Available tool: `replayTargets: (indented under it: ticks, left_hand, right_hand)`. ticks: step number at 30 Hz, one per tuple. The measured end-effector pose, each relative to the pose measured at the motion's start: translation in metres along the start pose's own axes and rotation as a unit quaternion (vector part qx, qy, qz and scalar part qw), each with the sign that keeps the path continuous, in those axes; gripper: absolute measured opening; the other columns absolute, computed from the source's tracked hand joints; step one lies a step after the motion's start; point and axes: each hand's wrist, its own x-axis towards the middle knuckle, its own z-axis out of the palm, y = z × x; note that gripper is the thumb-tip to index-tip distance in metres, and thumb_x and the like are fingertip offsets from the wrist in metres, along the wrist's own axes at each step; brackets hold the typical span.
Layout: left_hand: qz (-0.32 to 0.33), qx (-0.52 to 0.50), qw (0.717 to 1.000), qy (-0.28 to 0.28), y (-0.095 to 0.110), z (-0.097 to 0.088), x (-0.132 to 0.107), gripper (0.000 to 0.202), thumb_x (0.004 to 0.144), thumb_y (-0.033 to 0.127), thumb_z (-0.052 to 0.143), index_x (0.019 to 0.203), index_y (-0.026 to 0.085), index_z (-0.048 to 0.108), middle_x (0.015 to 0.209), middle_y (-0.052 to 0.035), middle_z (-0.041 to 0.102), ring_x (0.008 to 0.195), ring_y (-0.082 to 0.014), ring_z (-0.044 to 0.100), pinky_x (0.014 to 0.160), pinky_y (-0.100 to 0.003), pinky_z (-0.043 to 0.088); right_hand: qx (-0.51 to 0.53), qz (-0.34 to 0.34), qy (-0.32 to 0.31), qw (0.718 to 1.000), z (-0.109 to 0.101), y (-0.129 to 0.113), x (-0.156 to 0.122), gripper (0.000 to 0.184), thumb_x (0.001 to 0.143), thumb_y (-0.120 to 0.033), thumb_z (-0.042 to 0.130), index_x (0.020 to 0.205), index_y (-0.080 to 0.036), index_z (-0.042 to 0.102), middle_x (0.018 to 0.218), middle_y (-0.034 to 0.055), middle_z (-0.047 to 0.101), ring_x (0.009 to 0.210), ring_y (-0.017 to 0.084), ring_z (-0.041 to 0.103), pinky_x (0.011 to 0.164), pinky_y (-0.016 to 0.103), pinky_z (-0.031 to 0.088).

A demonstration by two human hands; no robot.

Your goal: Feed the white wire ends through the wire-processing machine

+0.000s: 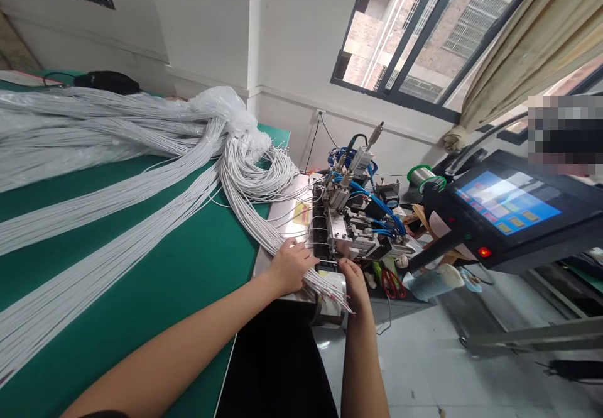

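Observation:
My left hand (291, 268) lies over a bundle of thin white wires (257, 226), its fingertips closed on one white wire (327, 261) at the front of the machine. On the other side, my right hand (355, 283) pinches near the end of that same wire. The loose wire ends (332, 291), some with reddish tips, hang past the metal plate (264, 263) between my hands. Just beyond my fingers stands a bench machine (339, 217) with metal cylinders and blue air tubes. Several single wires run across into its dark front edge.
Long wire bundles (141, 199) stretch over the green table (188, 261), partly under clear plastic (221, 107). To the right are a control screen (509, 201), a solder wire spool (426, 179) and red-handled scissors (393, 285). A blurred person (565, 132) is behind the screen.

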Motion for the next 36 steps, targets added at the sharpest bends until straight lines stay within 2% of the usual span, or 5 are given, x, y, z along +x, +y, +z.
replayTargets:
  ticks: [12,19,25,30,36]
  left_hand:
    - [-0.015,-0.003,1.000,-0.001,0.001,-0.003,-0.003,0.037,0.066,0.016,0.058,0.102,0.020,0.065,0.090,-0.0065,0.064,0.091,-0.0236,0.054,0.088,-0.041,0.033]
    - [-0.064,0.009,0.998,0.017,0.002,-0.005,-0.003,0.048,0.063,0.020,0.062,0.111,0.016,0.062,0.118,-0.0123,0.059,0.110,-0.0288,0.049,0.094,-0.044,0.031]
    - [-0.041,0.010,0.997,0.057,0.002,-0.003,-0.005,0.049,0.062,0.016,0.061,0.111,0.017,0.062,0.121,-0.0119,0.057,0.111,-0.0281,0.049,0.095,-0.044,0.030]
    - [0.006,0.008,0.998,0.066,0.000,-0.003,-0.005,0.047,0.063,0.008,0.057,0.108,0.020,0.061,0.117,-0.0087,0.059,0.109,-0.0248,0.051,0.096,-0.043,0.028]
    - [0.073,0.003,0.994,0.079,-0.002,-0.005,-0.005,0.031,0.079,0.011,0.049,0.106,0.021,0.061,0.085,-0.0020,0.063,0.080,-0.0161,0.057,0.095,-0.038,0.029]
  right_hand:
    - [-0.071,-0.068,0.033,0.995,-0.033,-0.006,-0.027,0.038,0.075,-0.053,0.066,0.063,-0.018,0.057,0.059,-0.0010,0.049,0.055,0.012,0.041,0.050,0.023,0.031]
    - [-0.164,-0.089,-0.069,0.980,-0.043,-0.041,-0.063,0.031,0.082,-0.047,0.062,0.075,-0.017,0.064,0.069,0.0018,0.056,0.061,0.014,0.046,0.055,0.024,0.036]
    - [-0.224,-0.099,-0.115,0.963,-0.033,-0.053,-0.073,0.025,0.079,-0.043,0.066,0.078,-0.018,0.066,0.069,0.0023,0.057,0.059,0.014,0.045,0.051,0.025,0.032]
    - [-0.205,-0.114,-0.067,0.970,-0.026,-0.049,-0.064,0.026,0.078,-0.043,0.067,0.073,-0.018,0.066,0.066,0.0022,0.057,0.057,0.014,0.046,0.052,0.025,0.034]
    - [-0.091,-0.117,0.008,0.989,-0.018,-0.039,-0.037,0.026,0.077,-0.042,0.069,0.076,-0.017,0.064,0.068,0.0006,0.058,0.060,0.013,0.048,0.055,0.024,0.036]
